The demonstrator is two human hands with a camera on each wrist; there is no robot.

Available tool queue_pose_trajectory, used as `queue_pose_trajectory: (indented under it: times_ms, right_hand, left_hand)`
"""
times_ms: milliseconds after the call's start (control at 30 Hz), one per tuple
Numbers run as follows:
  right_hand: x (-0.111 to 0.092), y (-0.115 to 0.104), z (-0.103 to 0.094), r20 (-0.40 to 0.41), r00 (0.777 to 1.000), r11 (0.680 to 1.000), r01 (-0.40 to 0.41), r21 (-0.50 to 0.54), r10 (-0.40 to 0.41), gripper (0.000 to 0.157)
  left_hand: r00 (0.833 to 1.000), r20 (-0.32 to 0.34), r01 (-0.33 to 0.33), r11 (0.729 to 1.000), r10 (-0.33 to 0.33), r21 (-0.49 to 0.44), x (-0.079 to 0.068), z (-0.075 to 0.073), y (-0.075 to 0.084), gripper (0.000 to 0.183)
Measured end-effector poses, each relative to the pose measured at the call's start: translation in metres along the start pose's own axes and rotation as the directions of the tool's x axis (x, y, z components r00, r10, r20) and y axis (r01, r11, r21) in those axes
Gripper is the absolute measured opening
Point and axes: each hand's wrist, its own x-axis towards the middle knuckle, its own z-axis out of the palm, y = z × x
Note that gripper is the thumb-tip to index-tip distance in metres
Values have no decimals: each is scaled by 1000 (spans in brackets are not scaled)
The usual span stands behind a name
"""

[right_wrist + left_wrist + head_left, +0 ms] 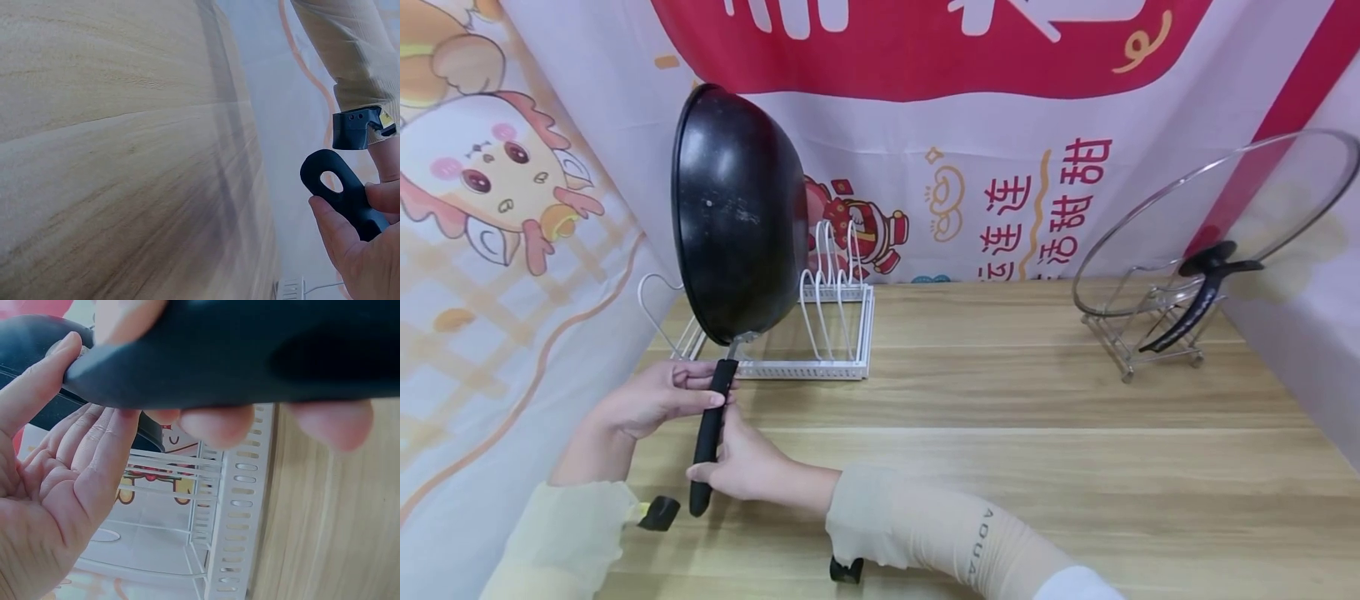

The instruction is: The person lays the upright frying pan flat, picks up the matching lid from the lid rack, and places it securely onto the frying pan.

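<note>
A black wok (737, 208) stands on its side over the left part of a white wire rack (805, 369), its rounded underside facing right and its black handle (706, 442) pointing down toward me. My right hand (752, 458) grips the lower half of the handle, thumb across the front. Higher up, close to the metal joint, my left hand (651, 398) pinches the handle between thumb and fingers. The left wrist view shows the left palm (56, 500) turned up beside the handle. In the right wrist view, the handle's end with its hanging hole (319, 165) sticks out past the right thumb.
A glass lid (1120, 242) with a black knob handle (1195, 300) leans in a metal wire stand (1108, 333) at the back right. Wood-grain tabletop (970, 400) lies between rack and stand. Printed cloth (902, 167) covers the walls behind and at the left.
</note>
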Motion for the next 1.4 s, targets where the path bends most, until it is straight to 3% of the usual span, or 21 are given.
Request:
queue_pose_trajectory:
  times_ms: [333,933,1400]
  right_hand:
    - [-4,-5,-7,39,999,1000,-5,1,5,93]
    - [-8,-12,-18,73,997,999,20,-39,-18,99]
    - [-11,-18,-23,98,995,999,16,50,-21,93]
  left_hand:
    - [998,43,-42,999,41,16,-1,2,2,39]
    - [997,6,-80,997,80,2,-3,10,9,37]
    - [993,-6,-115,993,115,24,-1,19,19,43]
